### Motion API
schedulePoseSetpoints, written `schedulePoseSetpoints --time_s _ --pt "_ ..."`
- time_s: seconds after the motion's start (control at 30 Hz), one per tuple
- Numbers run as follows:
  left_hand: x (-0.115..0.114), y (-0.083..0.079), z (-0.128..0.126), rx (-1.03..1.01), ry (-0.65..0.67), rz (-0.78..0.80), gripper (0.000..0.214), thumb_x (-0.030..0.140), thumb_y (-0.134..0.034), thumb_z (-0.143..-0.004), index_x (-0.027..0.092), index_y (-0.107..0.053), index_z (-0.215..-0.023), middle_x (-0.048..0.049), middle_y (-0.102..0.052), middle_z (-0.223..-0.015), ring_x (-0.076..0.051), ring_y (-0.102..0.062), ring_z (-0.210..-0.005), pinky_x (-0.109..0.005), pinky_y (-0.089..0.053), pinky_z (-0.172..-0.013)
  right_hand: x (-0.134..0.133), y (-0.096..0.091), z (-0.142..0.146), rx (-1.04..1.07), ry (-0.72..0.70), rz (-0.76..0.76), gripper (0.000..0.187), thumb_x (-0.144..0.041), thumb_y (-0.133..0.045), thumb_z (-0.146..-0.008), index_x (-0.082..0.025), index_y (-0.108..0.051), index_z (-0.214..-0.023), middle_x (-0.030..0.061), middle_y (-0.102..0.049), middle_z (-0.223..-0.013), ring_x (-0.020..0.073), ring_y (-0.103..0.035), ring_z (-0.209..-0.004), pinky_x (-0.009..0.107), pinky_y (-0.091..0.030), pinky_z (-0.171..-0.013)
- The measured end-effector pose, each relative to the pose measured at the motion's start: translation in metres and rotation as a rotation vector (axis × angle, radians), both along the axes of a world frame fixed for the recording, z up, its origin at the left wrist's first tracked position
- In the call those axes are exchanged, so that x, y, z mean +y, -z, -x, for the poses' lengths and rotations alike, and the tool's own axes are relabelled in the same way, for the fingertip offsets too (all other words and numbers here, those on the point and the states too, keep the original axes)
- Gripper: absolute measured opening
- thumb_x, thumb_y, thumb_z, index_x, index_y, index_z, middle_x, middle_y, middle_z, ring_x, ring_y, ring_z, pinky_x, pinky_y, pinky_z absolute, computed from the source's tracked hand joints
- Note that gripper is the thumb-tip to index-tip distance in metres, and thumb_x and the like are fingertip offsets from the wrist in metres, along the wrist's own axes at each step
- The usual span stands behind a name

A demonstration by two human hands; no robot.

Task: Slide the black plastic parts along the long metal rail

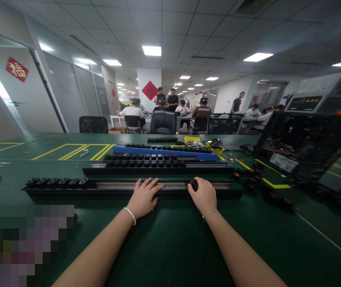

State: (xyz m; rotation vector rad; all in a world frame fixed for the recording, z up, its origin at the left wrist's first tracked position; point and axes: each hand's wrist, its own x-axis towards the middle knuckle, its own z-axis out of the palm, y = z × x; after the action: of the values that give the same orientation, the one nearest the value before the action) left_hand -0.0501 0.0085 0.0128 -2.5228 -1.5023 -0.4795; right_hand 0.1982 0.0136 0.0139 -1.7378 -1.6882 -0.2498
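Observation:
A long black channel rail (104, 194) lies across the green table in front of me. Several small black parts (58, 182) sit in a row at its left end. My left hand (145, 195) rests on the middle of the rail with its fingers spread, holding nothing. Over the right part of the rail, my right hand (204, 195) grips a small round black part (193, 183) between thumb and fingers. Its exact kind is hard to make out, and my fingers cover some of it.
Behind lie another black rail (158, 170) and a blue rail (209, 156), both carrying small parts. Loose black parts (273, 195) are scattered to the right, near an opened computer-like case (287, 147). A metal dish (194, 144) sits further back. Several people are at far tables.

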Motion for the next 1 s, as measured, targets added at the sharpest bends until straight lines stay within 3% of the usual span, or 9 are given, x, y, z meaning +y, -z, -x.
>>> schedulePoseSetpoints --time_s 0.3,1.0 --pt "-0.0004 -0.0006 -0.0003 -0.001 0.006 0.004 0.052 0.028 -0.053 -0.081 0.036 -0.045 -0.131 -0.0017 -0.042 -0.144 -0.028 -0.034 -0.133 -0.059 -0.017 -0.109 -0.0007 -0.0017 -0.0011 0.006 -0.007 0.042 0.031 -0.038 -0.047 -0.083 -0.016 -0.065 -0.097 0.0097 -0.067 -0.104 0.0220 -0.054 -0.105 0.034 -0.034 -0.094" --pt "0.0009 0.0034 0.0012 0.004 0.001 -0.027 0.051 0.028 -0.053 -0.081 0.036 -0.046 -0.130 -0.0011 -0.043 -0.143 -0.028 -0.034 -0.133 -0.058 -0.018 -0.108 -0.0025 -0.0054 -0.0077 0.013 0.080 0.083 0.027 -0.039 -0.046 -0.081 -0.017 -0.061 -0.083 0.0089 -0.065 -0.085 0.0219 -0.056 -0.090 0.033 -0.035 -0.083"
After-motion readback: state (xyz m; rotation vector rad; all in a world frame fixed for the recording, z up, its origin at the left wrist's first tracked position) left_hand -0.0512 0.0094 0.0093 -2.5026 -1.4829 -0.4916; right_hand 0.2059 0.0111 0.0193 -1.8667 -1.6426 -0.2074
